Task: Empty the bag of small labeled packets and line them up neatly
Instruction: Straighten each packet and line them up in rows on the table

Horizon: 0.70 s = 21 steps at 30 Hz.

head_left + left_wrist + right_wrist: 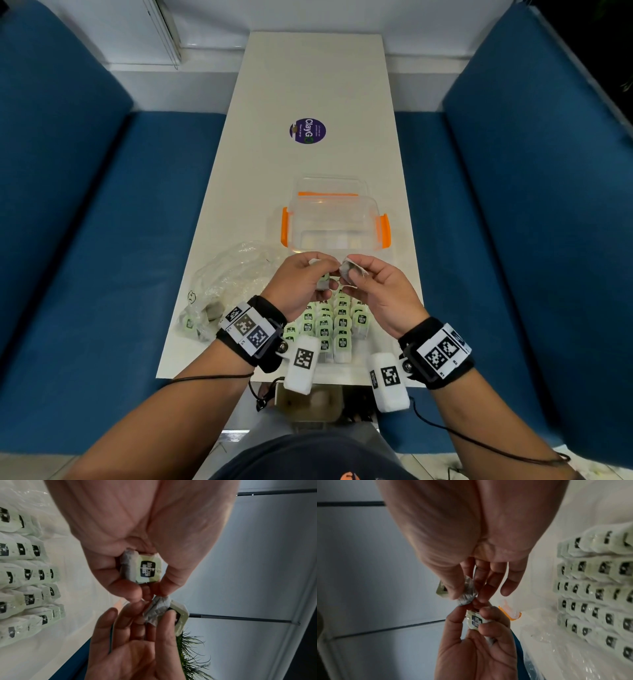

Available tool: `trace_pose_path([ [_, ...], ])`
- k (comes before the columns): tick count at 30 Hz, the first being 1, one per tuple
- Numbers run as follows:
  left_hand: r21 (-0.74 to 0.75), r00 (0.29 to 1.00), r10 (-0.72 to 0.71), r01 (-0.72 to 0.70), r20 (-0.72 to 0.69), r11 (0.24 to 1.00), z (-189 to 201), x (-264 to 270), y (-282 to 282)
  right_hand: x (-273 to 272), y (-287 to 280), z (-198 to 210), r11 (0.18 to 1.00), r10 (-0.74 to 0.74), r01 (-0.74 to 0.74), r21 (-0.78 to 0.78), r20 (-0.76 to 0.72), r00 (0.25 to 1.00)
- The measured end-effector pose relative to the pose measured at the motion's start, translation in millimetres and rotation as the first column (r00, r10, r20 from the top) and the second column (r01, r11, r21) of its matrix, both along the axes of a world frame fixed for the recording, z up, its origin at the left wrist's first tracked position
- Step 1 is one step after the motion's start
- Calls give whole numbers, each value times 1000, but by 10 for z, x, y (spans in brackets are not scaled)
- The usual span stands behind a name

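Left hand: my left hand [301,281] has its fingers curled round 1 packet [145,568], pale green tag facing out, raised above the table [315,85].

Right hand: my right hand [373,284] pinches a second packet [160,610] between thumb and fingers, right beside the first; the 2 almost touch.

Rows: the packets already laid out [334,323] sit in tidy lines on the table just below my hands, tags up.

Bag: the clear plastic bag [222,284] lies crumpled to my left with a few packets visible inside, so emptying is not finished.

Box: a clear box with orange clips [335,219] stands just past my hands.

Handling: these look light, soft and crinkly, a thin paper pouch with a stiffer card tag; I judge a hard squeeze would crumple them.

Where to hold: by the tag or the pouch edges, lightly, so each sets down flat and square to its neighbours.
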<state>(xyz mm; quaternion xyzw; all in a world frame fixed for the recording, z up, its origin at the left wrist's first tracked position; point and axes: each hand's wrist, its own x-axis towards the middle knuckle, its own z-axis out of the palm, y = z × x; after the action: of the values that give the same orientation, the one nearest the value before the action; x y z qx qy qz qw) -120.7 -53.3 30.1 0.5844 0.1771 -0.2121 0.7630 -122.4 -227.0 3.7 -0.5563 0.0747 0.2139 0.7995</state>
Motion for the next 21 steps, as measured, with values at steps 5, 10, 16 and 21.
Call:
trace_pose_path([
  [5,-6,1000,-7,7,-20,1000,13,-23,-21,-20,-9,-25,1000,20,-19,-23,60,998],
  [10,-8,1000,8,-8,-18,1000,34,-46,-34,-30,-20,2,999,28,-28,45,-4,1000],
  [16,-34,999,19,-20,-31,999,59,-64,-31,-29,-22,10,995,40,-38,92,-17,999],
  [21,-51,999,-18,16,-51,999,57,-73,-29,-6,12,38,997,-32,32,71,-10,999],
])
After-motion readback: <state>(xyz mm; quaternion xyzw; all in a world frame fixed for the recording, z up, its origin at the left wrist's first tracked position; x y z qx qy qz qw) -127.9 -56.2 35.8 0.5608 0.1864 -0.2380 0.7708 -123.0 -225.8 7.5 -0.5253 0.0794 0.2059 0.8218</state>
